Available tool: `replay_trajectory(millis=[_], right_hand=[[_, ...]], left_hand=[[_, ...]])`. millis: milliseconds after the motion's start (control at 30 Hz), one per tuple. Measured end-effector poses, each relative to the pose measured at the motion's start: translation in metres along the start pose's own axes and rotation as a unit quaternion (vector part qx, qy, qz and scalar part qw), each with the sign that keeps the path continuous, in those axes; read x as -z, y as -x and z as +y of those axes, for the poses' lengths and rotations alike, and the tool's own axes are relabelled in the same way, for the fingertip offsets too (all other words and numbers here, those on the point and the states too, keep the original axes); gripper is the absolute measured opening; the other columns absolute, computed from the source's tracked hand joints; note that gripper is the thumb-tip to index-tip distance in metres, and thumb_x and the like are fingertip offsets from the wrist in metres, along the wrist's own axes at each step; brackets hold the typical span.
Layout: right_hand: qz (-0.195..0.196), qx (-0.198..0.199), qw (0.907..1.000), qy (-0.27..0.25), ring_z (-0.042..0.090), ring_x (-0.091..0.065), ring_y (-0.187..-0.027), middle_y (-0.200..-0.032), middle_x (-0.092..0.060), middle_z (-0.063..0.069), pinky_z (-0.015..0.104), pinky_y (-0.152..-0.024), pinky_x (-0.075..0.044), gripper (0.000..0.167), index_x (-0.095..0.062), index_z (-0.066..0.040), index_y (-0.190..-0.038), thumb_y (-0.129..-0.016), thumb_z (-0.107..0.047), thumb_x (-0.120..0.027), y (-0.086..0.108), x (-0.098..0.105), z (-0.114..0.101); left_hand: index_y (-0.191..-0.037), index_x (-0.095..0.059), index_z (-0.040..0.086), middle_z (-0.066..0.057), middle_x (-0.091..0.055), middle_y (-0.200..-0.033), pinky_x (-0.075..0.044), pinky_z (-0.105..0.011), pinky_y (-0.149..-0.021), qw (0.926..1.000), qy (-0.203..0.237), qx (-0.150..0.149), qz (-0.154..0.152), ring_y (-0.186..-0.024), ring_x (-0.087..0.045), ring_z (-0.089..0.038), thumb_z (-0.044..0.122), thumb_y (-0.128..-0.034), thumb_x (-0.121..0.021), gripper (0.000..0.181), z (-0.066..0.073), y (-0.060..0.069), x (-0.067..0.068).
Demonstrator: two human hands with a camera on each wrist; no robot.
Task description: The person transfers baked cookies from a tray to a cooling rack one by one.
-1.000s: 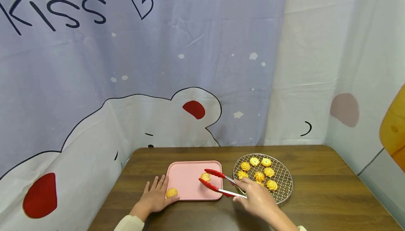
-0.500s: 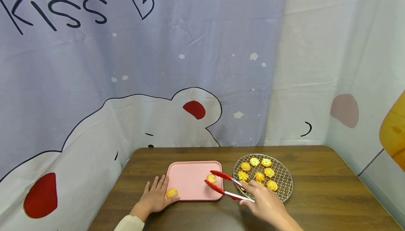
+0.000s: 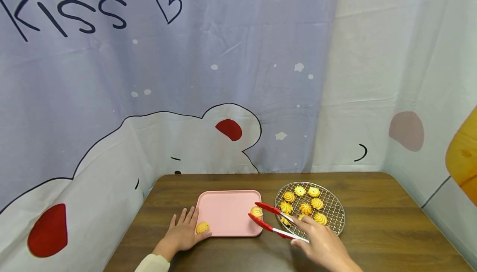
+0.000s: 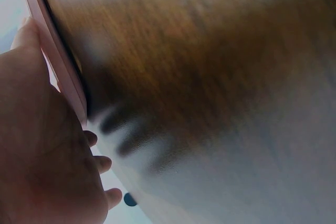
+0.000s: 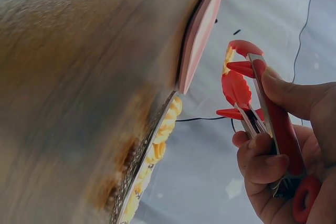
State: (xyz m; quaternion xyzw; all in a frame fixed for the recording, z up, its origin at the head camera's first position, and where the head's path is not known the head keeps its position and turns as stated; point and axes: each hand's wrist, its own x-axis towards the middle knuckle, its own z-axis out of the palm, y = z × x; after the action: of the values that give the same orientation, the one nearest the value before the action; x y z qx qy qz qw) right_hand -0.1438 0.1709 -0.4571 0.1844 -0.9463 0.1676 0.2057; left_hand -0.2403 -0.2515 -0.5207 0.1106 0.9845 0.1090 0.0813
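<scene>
My right hand grips red-tipped metal tongs, thumb on one arm and fingers curled round the other. Between the tong tips is a swirled yellow cookie; the right wrist view shows it raised off the surface, over the right edge of a pink tray as the head view sees it. My left hand lies with spread, straight fingers along the tray's left side, its thumb at the front left corner. Beside that thumb a smoother cookie lies in the tray.
A round wire rack with several piped cookies stands right of the tray, partly hidden by the right hand. Both sit on a brown wooden table. A printed curtain hangs behind and at the sides.
The right hand, tongs and pinched cookie have shifted right, from over the tray's right half to its right edge. The left hand stays where it was.
</scene>
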Motion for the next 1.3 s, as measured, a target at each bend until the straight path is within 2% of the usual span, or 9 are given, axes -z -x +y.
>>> replay_trajectory(millis=[167, 367, 533, 700, 1000, 1300], right_hand=[[0.004, -0.002, 1.0000, 0.005, 0.009, -0.065, -0.072, -0.103, -0.067, -0.008, 0.030, -0.061, -0.054, 0.058, -0.074, -0.016, -0.125, -0.073, -0.038, -0.088, 0.005, 0.005, 0.003], [-0.015, -0.029, 0.9995, 0.002, 0.018, -0.071, -0.083, -0.111, -0.071, 0.000, 0.039, -0.070, -0.059, 0.058, -0.073, -0.015, -0.126, -0.075, -0.038, -0.088, 0.009, 0.012, 0.004], [-0.031, -0.050, 0.9983, -0.001, 0.011, -0.066, -0.077, -0.109, -0.068, -0.005, 0.038, -0.067, -0.057, 0.058, -0.072, -0.017, -0.128, -0.076, -0.039, -0.087, 0.013, 0.020, 0.008], [-0.036, -0.064, 0.9973, -0.005, 0.021, -0.071, -0.086, -0.117, -0.069, 0.000, 0.044, -0.073, -0.059, 0.058, -0.072, -0.016, -0.129, -0.078, -0.041, -0.086, 0.019, 0.025, 0.015], [-0.015, -0.062, 0.9980, 0.001, 0.025, -0.072, -0.086, -0.115, -0.070, 0.001, 0.045, -0.071, -0.059, 0.056, -0.074, -0.014, -0.124, -0.076, -0.038, -0.087, 0.029, 0.033, 0.026], [-0.036, -0.094, 0.9949, -0.003, 0.027, -0.072, -0.083, -0.116, -0.068, 0.002, 0.048, -0.068, -0.058, 0.060, -0.073, -0.012, -0.126, -0.076, -0.041, -0.086, 0.038, 0.042, 0.037]], left_hand=[[-0.160, -0.024, 0.002, -0.020, -0.023, -0.166, -0.004, -0.070, -0.117, 1.0000, -0.001, 0.001, -0.001, -0.152, -0.015, -0.046, 0.080, -0.0897, -0.045, 0.108, 0.001, 0.001, 0.001], [-0.160, -0.025, 0.002, -0.020, -0.023, -0.166, -0.005, -0.071, -0.116, 1.0000, -0.001, 0.002, -0.001, -0.152, -0.017, -0.047, 0.079, -0.0908, -0.045, 0.106, 0.001, 0.002, 0.003], [-0.159, -0.025, 0.000, -0.022, -0.023, -0.165, -0.004, -0.071, -0.116, 1.0000, 0.004, -0.003, 0.000, -0.151, -0.016, -0.048, 0.078, -0.0909, -0.045, 0.106, 0.003, 0.004, 0.004], [-0.159, -0.025, -0.002, -0.025, -0.024, -0.164, -0.002, -0.072, -0.116, 0.9998, 0.014, -0.012, 0.005, -0.150, -0.016, -0.050, 0.079, -0.0905, -0.046, 0.108, 0.002, 0.003, 0.002], [-0.160, -0.024, 0.002, -0.020, -0.021, -0.166, -0.002, -0.070, -0.117, 1.0000, 0.002, 0.001, -0.004, -0.152, -0.014, -0.047, 0.080, -0.0905, -0.043, 0.107, 0.001, 0.000, 0.001], [-0.160, -0.025, 0.001, -0.021, -0.023, -0.165, -0.005, -0.071, -0.116, 1.0000, -0.003, 0.000, 0.001, -0.152, -0.017, -0.047, 0.081, -0.0898, -0.043, 0.108, 0.000, 0.002, 0.001]])
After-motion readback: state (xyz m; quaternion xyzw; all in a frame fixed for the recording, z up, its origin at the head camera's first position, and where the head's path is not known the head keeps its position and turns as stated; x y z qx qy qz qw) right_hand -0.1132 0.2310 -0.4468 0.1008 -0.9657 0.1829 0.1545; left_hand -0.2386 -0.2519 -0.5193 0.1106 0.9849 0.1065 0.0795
